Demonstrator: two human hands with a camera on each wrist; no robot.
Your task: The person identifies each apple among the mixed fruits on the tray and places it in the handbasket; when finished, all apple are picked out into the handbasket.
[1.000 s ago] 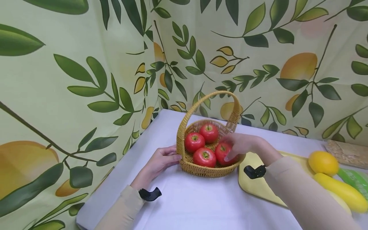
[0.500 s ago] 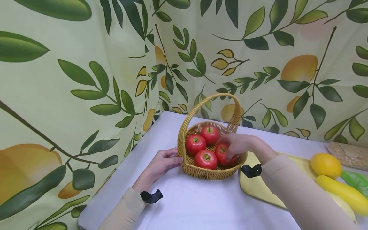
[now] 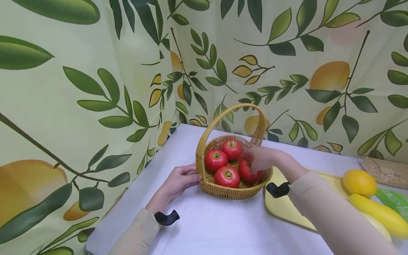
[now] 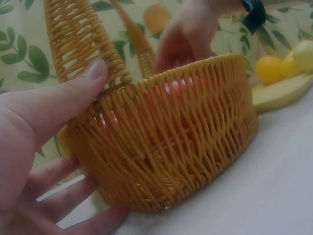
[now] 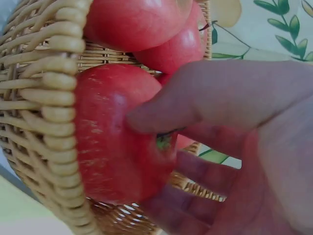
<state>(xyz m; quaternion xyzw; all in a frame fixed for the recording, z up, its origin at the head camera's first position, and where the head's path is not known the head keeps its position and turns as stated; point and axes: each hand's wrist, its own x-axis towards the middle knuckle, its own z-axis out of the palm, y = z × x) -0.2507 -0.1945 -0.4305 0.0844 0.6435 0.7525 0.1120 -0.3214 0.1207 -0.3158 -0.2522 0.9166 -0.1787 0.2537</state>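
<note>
A tan wicker basket [image 3: 229, 192] with a tall arched handle stands on the white-covered table. Several red apples [image 3: 227, 177] lie inside it. At its right side my right hand [image 3: 262, 159] reaches in over the rim and holds the rightmost apple [image 5: 112, 132]. The right wrist view has the thumb on top near the stem, with the other fingers partly hidden on the far side. My left hand [image 3: 180, 180] steadies the basket from the left. In the left wrist view its thumb presses at the handle's base, and the extended fingers [image 4: 63, 196] touch the lower wall.
A yellow cutting board [image 3: 280, 209] lies right of the basket, partly under my right forearm. Beyond it are an orange [image 3: 359, 183], a long yellow fruit or vegetable [image 3: 379, 214] and a green packet [image 3: 393, 200]. A leaf-patterned cloth [image 3: 280, 106] backs the table.
My right hand has shifted over the rightmost apple and now covers more of its top. The left hand keeps its place on the basket. The head view has shifted slightly.
</note>
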